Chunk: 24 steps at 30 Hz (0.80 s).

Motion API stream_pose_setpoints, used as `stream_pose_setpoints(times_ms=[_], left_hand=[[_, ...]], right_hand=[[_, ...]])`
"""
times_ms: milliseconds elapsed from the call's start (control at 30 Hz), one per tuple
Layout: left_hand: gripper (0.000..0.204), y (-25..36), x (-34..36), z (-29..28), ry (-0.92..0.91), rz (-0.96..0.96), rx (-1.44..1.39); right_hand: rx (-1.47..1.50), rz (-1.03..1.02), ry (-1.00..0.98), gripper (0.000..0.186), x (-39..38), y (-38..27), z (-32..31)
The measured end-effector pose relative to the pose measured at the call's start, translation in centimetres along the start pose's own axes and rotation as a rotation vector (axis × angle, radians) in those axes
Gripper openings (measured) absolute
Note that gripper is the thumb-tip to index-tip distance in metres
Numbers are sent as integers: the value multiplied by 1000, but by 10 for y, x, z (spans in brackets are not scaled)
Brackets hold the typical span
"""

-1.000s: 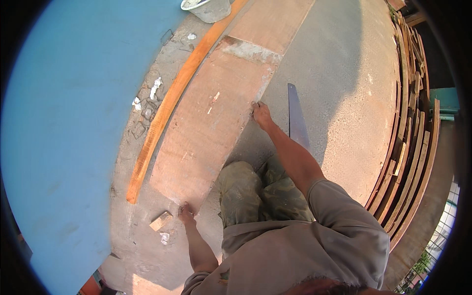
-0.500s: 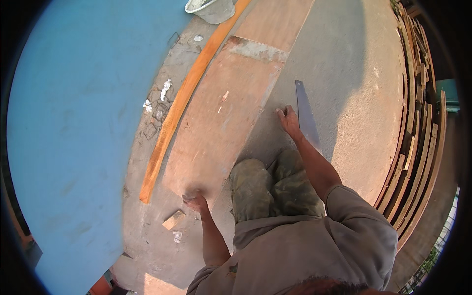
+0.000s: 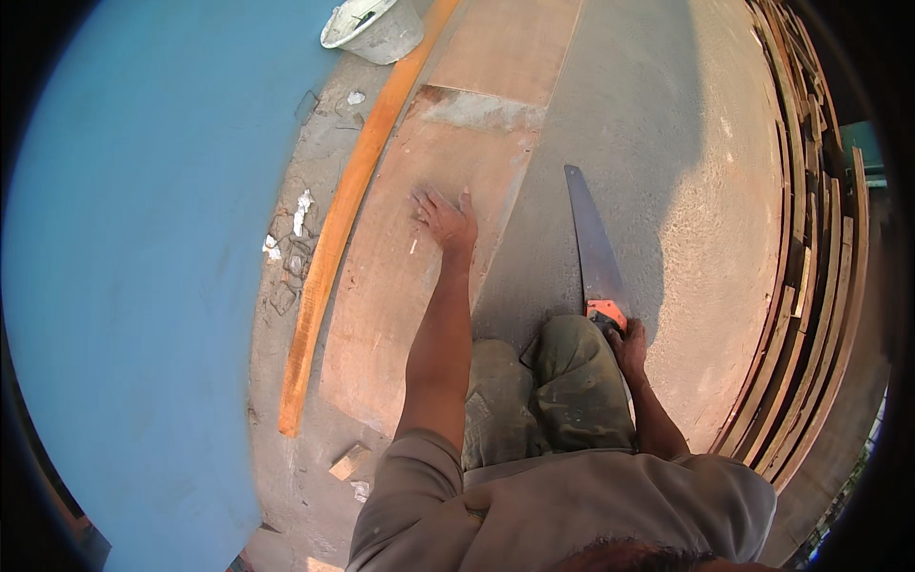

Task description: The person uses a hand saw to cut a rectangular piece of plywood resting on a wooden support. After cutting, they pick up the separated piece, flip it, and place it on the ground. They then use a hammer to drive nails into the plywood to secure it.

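Note:
My left hand [image 3: 444, 217] is open on the long pale plywood board [image 3: 367, 353], fingers spread. My right hand [image 3: 624, 348] is closed on the orange-and-black handle of a hand saw [image 3: 596, 248], beside my right knee; the blade points up the picture along the concrete floor [image 3: 648, 124]. A long orange-brown wooden plank [image 3: 335, 248] runs along the plywood's left side. Another plywood piece [image 3: 496, 43] continues from the board's far end, with a grey-stained band between them.
A large blue sheet surface [image 3: 133, 276] fills the left. A dirty white bucket [image 3: 376, 29] is at the top. Stacked timber strips [image 3: 810, 315] line the right edge. Bits of white scrap and wire lie left of the plank, and a small wood block [image 3: 350, 460] sits near the lower middle.
My left hand has moved from the board's near end up onto its middle and spread open. My right hand has left the board's edge, moved down and closed on the saw handle.

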<state>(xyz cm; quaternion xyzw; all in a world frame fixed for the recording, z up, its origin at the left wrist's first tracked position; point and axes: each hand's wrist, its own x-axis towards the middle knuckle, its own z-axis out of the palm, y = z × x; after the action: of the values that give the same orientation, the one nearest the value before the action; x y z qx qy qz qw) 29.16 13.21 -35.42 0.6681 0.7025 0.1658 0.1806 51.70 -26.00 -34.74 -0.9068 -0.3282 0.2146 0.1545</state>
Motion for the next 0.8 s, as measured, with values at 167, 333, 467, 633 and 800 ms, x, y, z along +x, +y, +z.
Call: stream_pose_setpoints(times_ms=[167, 333, 467, 633, 800], left_hand=[[84, 14, 1, 25, -112, -4, 203], [83, 13, 6, 25, -164, -16, 287], [86, 14, 12, 20, -227, -53, 266], [89, 14, 14, 15, -243, -78, 189], [90, 16, 13, 10, -305, -98, 158]], right_hand=[[70, 166, -53, 54, 12, 5, 3], [74, 300, -44, 64, 18, -26, -7], [128, 205, 51, 67, 30, -34, -56], [20, 61, 84, 65, 76, -62, -181], [268, -76, 267, 65, 205, -133, -189]])
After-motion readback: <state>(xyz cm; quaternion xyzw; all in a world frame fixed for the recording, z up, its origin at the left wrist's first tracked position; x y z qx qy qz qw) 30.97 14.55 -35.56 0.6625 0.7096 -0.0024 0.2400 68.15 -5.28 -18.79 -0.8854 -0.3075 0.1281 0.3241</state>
